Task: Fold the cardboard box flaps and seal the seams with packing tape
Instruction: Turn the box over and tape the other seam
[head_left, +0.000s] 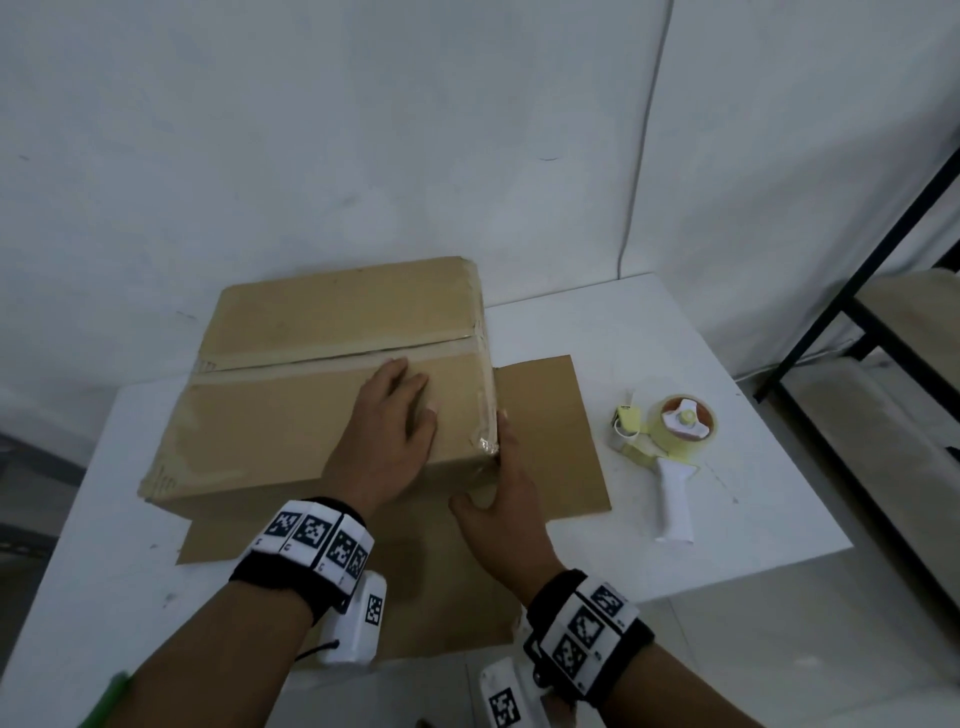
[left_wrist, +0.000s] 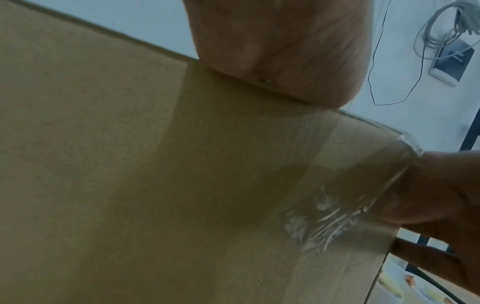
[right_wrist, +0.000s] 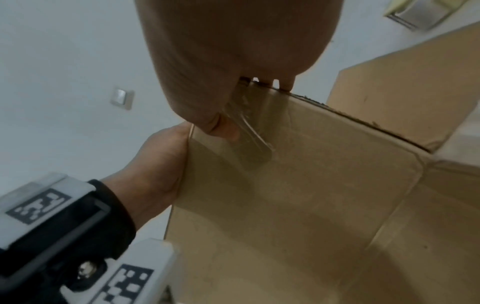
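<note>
A closed cardboard box (head_left: 291, 415) stands on the white table (head_left: 701, 364), with clear tape (head_left: 332, 358) along its top seam and more tape down its right end. My left hand (head_left: 395, 415) lies flat on the box top near the right end, fingers straight. My right hand (head_left: 504, 483) presses against the box's near right corner, fingers up the right side and thumb spread on the front face. In the left wrist view a wrinkled tape end (left_wrist: 324, 222) wraps that corner beside my right hand (left_wrist: 441, 195). In the right wrist view my thumb sits on the tape (right_wrist: 254, 133).
A yellow-and-white tape dispenser (head_left: 670, 431) lies on the table to the right of the box. Loose cardboard flaps (head_left: 550, 431) spread flat from under the box to the right and front. A black metal shelf frame (head_left: 857, 312) stands at the far right.
</note>
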